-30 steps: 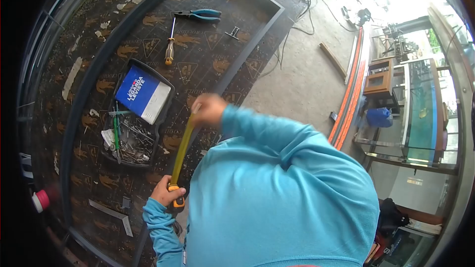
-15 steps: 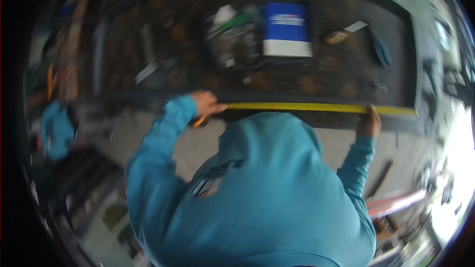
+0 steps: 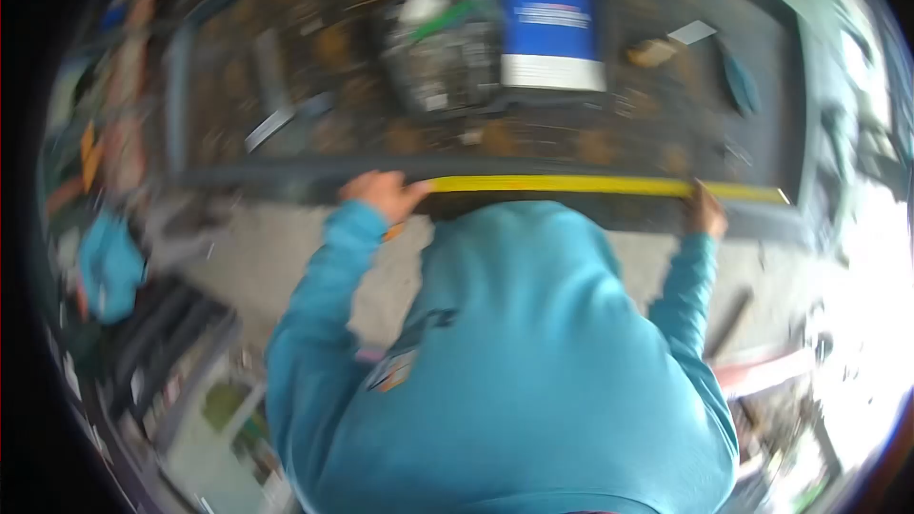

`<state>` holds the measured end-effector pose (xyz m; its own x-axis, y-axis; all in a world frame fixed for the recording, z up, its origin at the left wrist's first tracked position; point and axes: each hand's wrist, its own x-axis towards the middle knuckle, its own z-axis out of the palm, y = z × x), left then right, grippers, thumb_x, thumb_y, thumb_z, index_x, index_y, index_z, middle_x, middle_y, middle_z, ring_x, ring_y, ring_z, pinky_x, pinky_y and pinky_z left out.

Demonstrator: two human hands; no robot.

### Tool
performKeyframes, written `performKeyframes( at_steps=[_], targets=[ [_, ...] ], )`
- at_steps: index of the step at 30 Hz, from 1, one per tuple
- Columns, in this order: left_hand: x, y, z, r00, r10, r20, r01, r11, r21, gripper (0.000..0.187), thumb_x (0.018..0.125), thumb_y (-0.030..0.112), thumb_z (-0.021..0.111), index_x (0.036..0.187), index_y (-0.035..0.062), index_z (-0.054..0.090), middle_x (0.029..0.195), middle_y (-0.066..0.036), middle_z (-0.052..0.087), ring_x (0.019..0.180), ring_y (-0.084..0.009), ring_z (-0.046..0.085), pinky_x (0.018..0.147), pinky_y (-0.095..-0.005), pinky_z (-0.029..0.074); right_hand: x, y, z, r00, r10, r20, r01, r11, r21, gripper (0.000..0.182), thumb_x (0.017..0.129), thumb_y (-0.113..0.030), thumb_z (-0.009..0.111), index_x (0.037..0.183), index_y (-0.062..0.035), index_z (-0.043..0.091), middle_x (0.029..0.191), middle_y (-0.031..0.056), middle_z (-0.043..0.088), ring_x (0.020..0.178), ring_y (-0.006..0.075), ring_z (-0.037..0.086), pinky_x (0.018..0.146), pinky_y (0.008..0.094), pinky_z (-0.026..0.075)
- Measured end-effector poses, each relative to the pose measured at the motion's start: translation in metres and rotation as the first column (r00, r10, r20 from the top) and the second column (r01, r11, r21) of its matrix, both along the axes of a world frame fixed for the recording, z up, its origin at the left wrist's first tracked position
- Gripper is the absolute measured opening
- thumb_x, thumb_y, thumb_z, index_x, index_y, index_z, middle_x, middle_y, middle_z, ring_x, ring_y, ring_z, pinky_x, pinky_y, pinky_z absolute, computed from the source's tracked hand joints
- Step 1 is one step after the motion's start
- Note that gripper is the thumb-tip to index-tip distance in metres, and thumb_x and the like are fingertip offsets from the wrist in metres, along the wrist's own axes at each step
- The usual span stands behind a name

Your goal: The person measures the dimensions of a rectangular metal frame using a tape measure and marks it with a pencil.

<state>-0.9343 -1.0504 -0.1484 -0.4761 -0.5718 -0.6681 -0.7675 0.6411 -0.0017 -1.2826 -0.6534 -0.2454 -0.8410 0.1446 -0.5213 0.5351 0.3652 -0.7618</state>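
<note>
A yellow tape measure blade [image 3: 562, 185] is stretched along the near edge of a dark framed table [image 3: 314, 176]. At its left end my left hand [image 3: 383, 196] is closed on the tape measure, a bit of its orange body showing below the palm. My right hand [image 3: 705, 209] pinches the blade some way in from its right end, which reaches beyond my fingers toward the table's right corner. The frame is blurred, so the blade's markings cannot be read.
On the table lie a blue-and-white booklet [image 3: 554, 29], a clear plastic bag [image 3: 443, 57] with something green, a blue-handled tool [image 3: 738, 81], a white-tipped blade-like piece [image 3: 269, 130] and a light brown block [image 3: 653, 52]. A teal cloth [image 3: 111, 266] is at the left.
The whole view has shifted, so the table sits higher in the picture. The tape's right end is now a little nearer my right hand. Both hands keep their hold.
</note>
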Motion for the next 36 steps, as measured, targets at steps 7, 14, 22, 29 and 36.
performKeyframes(
  at_steps=[7, 14, 22, 29, 36],
  targets=[
    [-0.052, -0.008, 0.01, 0.968, -0.164, 0.19, 0.169, 0.986, -0.009, 0.076, 0.087, 0.072, 0.048, 0.082, -0.0001, 0.072, 0.09, -0.028, 0.067, 0.091, -0.0457, 0.063, 0.08, -0.0535, 0.048, -0.014, -0.002, 0.006, 0.986, 0.063, -0.155, 0.032, 0.839, 0.543, 0.039, 0.076, -0.038, 0.069, 0.087, -0.0013, 0.074, 0.077, 0.0183, 0.071, 0.077, 0.0312, 0.071, 0.078, 0.0398, 0.054],
    [-0.093, 0.003, 0.002, 0.957, -0.275, 0.09, 0.264, 0.958, 0.114, 0.076, 0.087, 0.072, 0.048, 0.08, 0.0001, 0.072, 0.088, -0.028, 0.067, 0.088, -0.0467, 0.064, 0.078, -0.0531, 0.049, -0.05, 0.028, -0.007, 0.984, -0.064, -0.163, 0.141, 0.845, 0.517, 0.041, 0.075, -0.039, 0.067, 0.09, -0.0014, 0.075, 0.08, 0.018, 0.072, 0.079, 0.0294, 0.072, 0.079, 0.0392, 0.054],
    [-0.108, 0.029, -0.002, 0.979, -0.193, 0.072, 0.18, 0.971, 0.157, 0.08, 0.087, 0.076, 0.044, 0.085, 0.0019, 0.075, 0.084, -0.023, 0.07, 0.088, -0.0399, 0.068, 0.081, -0.0488, 0.051, -0.097, 0.087, -0.045, 0.984, -0.106, -0.141, 0.155, 0.9, 0.408, 0.043, 0.076, -0.036, 0.073, 0.096, 0.0024, 0.074, 0.086, 0.0142, 0.073, 0.073, 0.0225, 0.068, 0.071, 0.0361, 0.055],
    [-0.116, 0.032, 0.001, 0.969, -0.166, 0.182, 0.136, 0.977, 0.166, 0.073, 0.09, 0.07, 0.047, 0.091, 0.0029, 0.075, 0.096, -0.02, 0.072, 0.101, -0.0345, 0.067, 0.092, -0.0448, 0.047, -0.077, 0.046, -0.005, 0.987, -0.13, -0.096, 0.159, 0.882, 0.444, 0.04, 0.077, -0.03, 0.074, 0.095, 0.0047, 0.071, 0.08, 0.0134, 0.069, 0.062, 0.0213, 0.062, 0.059, 0.0329, 0.049],
    [-0.115, 0.042, -0.005, 0.939, -0.25, 0.236, 0.21, 0.961, 0.181, 0.069, 0.093, 0.065, 0.044, 0.101, 0.0034, 0.074, 0.105, -0.02, 0.071, 0.107, -0.035, 0.064, 0.097, -0.0449, 0.045, -0.076, 0.052, -0.011, 0.981, -0.17, -0.091, 0.192, 0.912, 0.362, 0.039, 0.078, -0.029, 0.073, 0.096, 0.0051, 0.07, 0.075, 0.0128, 0.066, 0.059, 0.0202, 0.059, 0.057, 0.0323, 0.047]
  ],
)
